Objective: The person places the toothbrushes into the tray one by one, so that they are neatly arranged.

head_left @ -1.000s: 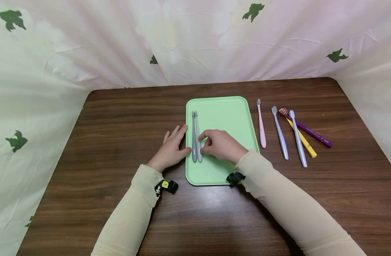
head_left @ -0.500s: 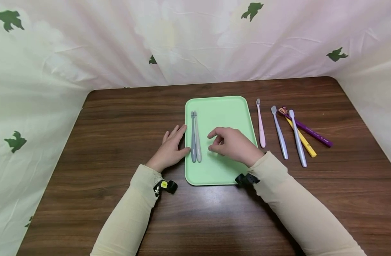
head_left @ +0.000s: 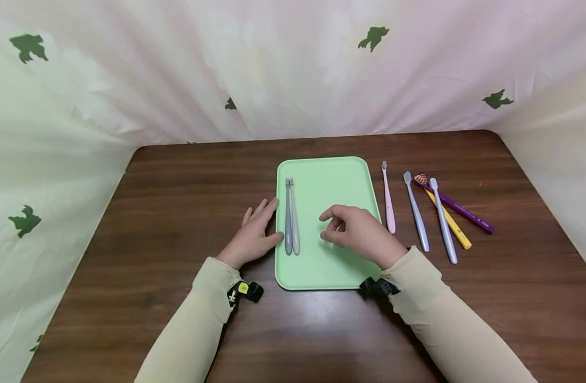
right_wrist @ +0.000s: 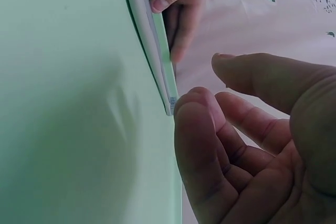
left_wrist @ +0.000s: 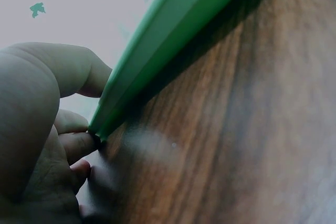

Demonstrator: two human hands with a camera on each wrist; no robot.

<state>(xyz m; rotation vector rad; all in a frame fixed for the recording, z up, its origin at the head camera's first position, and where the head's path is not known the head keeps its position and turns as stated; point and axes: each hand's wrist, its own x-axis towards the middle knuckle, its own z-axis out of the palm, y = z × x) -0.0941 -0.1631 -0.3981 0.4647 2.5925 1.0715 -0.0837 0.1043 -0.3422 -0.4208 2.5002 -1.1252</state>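
On the left side of a light green tray point(head_left: 331, 175) lie a dark grey-blue toothbrush point(head_left: 288, 229) and a pale grey toothbrush point(head_left: 295, 229), side by side with their heads at the far end. My left hand point(head_left: 252, 234) rests against the tray's left rim, its fingers extended and its thumb on the rim near the darker toothbrush. Above the tray's middle hovers my right hand point(head_left: 362, 231), thumb and index finger apart with nothing between them. The right wrist view shows that gap too, with the pale toothbrush point(right_wrist: 144, 30) beyond the fingers.
Right of the tray, a pink toothbrush point(head_left: 388, 205) lies on the dark wood table point(head_left: 187, 186). Farther right are two light blue toothbrushes, one point(head_left: 417, 215) apart and one point(head_left: 443, 221) across a yellow toothbrush point(head_left: 455, 226) and a purple one point(head_left: 465, 213). A patterned curtain point(head_left: 293, 69) surrounds the table.
My right hand has let go of the pale grey toothbrush and moved right, away from it. The left hand has stayed at the rim. The head view has tilted slightly up.
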